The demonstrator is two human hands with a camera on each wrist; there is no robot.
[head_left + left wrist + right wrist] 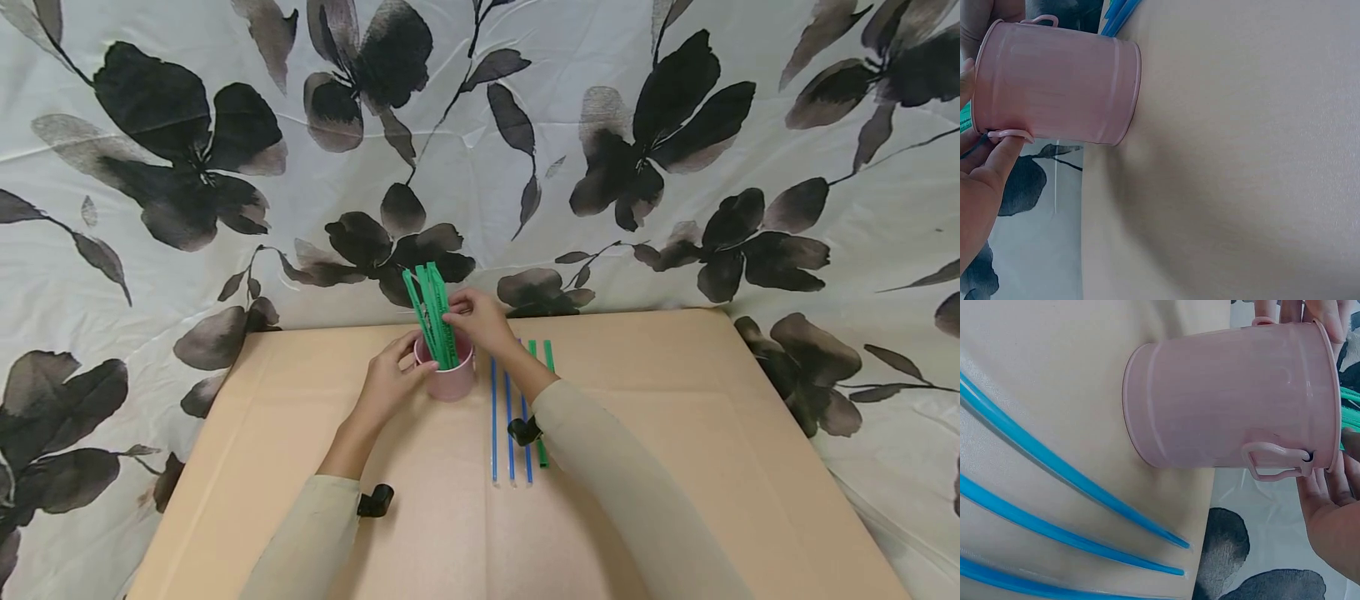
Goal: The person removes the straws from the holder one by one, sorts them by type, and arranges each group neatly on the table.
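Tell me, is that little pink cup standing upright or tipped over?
Upright. The pink cup stands on its base on the table, green straws rising from its mouth, with the left hand against its side.
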